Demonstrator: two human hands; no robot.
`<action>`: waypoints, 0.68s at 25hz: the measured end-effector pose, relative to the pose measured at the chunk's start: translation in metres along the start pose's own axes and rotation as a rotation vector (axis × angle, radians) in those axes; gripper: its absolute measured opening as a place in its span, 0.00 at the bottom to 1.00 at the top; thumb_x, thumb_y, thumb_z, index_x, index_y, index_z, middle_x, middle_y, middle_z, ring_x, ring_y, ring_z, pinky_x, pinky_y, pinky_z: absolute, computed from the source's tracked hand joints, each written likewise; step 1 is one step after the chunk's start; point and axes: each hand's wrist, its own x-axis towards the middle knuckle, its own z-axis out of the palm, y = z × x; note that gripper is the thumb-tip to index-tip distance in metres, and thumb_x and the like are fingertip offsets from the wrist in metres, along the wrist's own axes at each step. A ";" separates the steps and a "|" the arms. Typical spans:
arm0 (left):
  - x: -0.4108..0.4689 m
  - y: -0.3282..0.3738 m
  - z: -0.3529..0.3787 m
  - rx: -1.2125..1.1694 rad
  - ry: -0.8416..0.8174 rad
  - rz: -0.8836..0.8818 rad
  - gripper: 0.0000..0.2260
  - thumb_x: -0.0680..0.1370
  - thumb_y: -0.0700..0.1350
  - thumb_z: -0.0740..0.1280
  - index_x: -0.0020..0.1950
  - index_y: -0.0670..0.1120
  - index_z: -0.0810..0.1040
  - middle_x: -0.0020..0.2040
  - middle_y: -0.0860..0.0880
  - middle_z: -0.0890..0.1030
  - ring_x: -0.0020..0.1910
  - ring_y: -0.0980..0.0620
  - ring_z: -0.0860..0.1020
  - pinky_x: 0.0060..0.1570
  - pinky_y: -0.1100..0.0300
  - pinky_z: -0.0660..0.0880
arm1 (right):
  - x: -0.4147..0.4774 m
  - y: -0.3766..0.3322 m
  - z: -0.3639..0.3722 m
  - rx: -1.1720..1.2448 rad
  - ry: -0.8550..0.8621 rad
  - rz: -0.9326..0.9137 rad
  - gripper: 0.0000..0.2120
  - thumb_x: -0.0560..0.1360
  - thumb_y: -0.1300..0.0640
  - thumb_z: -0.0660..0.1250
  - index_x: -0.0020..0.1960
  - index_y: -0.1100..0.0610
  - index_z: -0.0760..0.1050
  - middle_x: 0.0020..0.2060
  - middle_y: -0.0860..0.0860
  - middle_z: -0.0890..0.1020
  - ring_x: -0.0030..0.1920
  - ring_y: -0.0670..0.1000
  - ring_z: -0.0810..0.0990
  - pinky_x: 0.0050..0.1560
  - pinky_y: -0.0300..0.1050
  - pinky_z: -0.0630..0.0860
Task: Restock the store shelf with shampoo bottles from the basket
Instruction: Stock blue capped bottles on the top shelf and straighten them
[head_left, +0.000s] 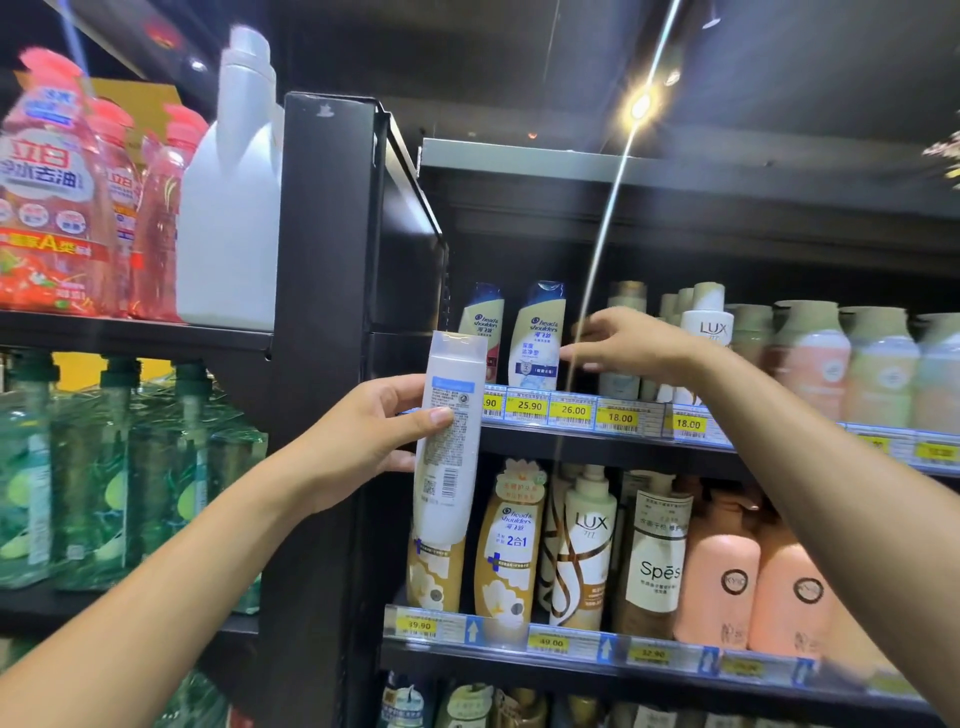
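Note:
My left hand (371, 434) grips a white shampoo bottle (449, 441), cap up and back label toward me, in front of the shelf's left end. My right hand (631, 343) reaches over the upper shelf edge (571, 413) with fingers extended toward a white and blue shampoo bottle (537, 338); I cannot tell if it touches it. A second similar bottle (480, 325) stands further left, partly hidden behind the held bottle. The basket is out of view.
A white LUX bottle (706, 332) and pale green and peach bottles (878, 364) fill the upper shelf to the right. Gold, LUX, Spes and pink bottles (722, 571) stand on the shelf below. A black upright post (327, 312) separates a detergent rack on the left.

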 end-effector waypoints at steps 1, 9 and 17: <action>0.001 -0.001 0.002 -0.024 -0.009 -0.002 0.16 0.82 0.43 0.67 0.71 0.46 0.79 0.66 0.47 0.83 0.66 0.46 0.81 0.65 0.37 0.77 | -0.007 -0.006 -0.008 -0.117 0.117 -0.057 0.21 0.76 0.50 0.75 0.65 0.58 0.79 0.58 0.51 0.85 0.55 0.46 0.85 0.63 0.51 0.80; 0.031 -0.003 0.049 -0.438 -0.235 -0.027 0.34 0.72 0.49 0.80 0.76 0.46 0.73 0.68 0.39 0.81 0.63 0.40 0.82 0.57 0.46 0.83 | -0.080 -0.072 -0.041 0.216 -0.162 -0.322 0.17 0.78 0.63 0.69 0.66 0.53 0.78 0.61 0.52 0.84 0.64 0.51 0.82 0.63 0.47 0.79; 0.058 0.010 0.099 -0.711 -0.316 0.012 0.13 0.82 0.46 0.67 0.65 0.45 0.82 0.61 0.44 0.82 0.54 0.46 0.83 0.53 0.44 0.82 | -0.093 -0.097 -0.065 0.118 -0.278 -0.319 0.14 0.76 0.62 0.71 0.62 0.59 0.80 0.57 0.53 0.85 0.55 0.47 0.83 0.56 0.41 0.80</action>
